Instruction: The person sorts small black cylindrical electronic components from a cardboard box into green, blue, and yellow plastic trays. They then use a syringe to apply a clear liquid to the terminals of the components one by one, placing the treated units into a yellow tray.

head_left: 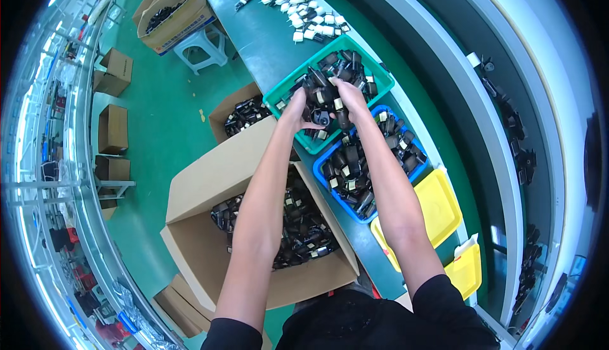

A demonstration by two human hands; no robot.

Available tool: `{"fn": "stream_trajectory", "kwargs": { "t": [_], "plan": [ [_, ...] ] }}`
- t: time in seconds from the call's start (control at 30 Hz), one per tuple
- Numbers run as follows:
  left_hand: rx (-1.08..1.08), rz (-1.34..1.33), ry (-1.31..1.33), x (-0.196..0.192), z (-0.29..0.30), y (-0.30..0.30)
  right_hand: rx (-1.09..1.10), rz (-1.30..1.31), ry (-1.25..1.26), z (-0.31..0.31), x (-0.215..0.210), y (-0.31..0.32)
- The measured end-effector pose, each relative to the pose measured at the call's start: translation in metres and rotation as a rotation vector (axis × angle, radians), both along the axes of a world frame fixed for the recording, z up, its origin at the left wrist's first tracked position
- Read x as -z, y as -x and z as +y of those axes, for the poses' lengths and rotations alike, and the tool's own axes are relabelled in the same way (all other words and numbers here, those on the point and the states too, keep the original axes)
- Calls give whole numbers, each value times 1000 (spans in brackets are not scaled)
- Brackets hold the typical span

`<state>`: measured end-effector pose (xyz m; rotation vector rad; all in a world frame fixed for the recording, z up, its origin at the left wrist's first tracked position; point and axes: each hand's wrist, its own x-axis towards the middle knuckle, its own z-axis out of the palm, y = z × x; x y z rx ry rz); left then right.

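Note:
Both my arms reach forward over a green bin (375,75) heaped with small black parts that carry pale labels. My left hand (297,110) is closed around a clump of these black parts at the bin's near left side. My right hand (347,96) grips another clump of the same parts over the middle of the bin. Just beyond the near rim lies a blue bin (325,163) also full of black parts (355,169); my right forearm crosses above it.
A large open cardboard box (209,179) of black parts stands on the floor below my left arm, a smaller one (244,114) behind it. Two yellow trays (438,207) sit near me on the green bench. White parts (309,17) lie farther along. More boxes and a stool (202,49) stand at left.

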<state>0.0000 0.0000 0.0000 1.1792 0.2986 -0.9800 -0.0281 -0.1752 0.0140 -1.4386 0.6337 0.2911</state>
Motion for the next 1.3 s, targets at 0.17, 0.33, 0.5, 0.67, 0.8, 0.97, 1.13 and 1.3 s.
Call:
{"fn": "stream_trajectory", "kwargs": {
  "t": [0.17, 0.33, 0.5, 0.67, 0.8, 0.97, 1.13, 1.3],
  "plan": [
    [115, -198, -421, 35, -27, 22, 335, -147, -20, -20, 32, -7],
    [226, -783, -861, 45, -10, 50, 365, -363, 248, -35, 44, -5],
    [-89, -815, -341, -20, 62, 152, 145, -575, 81, 17, -10, 90],
    [-410, -511, -509, -9, 171, 301, -697, -254, 36, 114, -33, 227],
    [-397, 286, -810, 120, 243, 407, -1214, 125, 517, 170, 87, 259],
    [-672, 879, -682, 252, 233, 487, -943, 258, 1006, 186, 244, 275],
    [-495, 539, -1011, 306, 180, 494, -1047, 272, 1029, 200, 272, 275],
    [-806, 720, -711, 223, 138, 433, -971, 337, 965, 205, 257, 305]
  ]
}}
